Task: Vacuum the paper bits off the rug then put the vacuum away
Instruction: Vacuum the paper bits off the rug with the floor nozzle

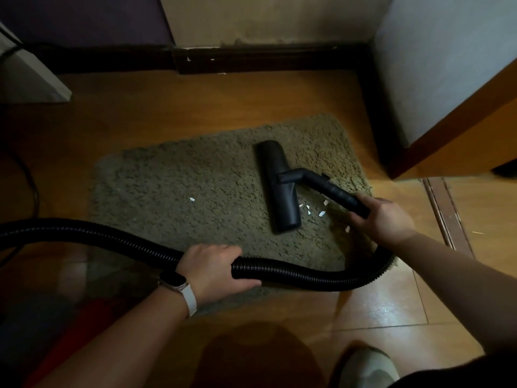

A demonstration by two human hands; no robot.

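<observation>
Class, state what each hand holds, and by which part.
Left hand grips the ribbed hose mid-length; right hand grips the rigid wand behind the floor nozzle.

- A dimly lit room in a home is shown.
- A small shaggy rug (195, 191) is laid on a glossy, wood-coloured floor (167, 107).
- A dark skirting board (251, 61) is run along the foot of a stained, painted wall (265, 21).
- A wooden frame edge (461, 121) is seen at the right, with a threshold strip (447, 214) set into the floor near it.
- A household vacuum hose (293, 273) and floor nozzle (279, 186) are seen on the rug.
</observation>
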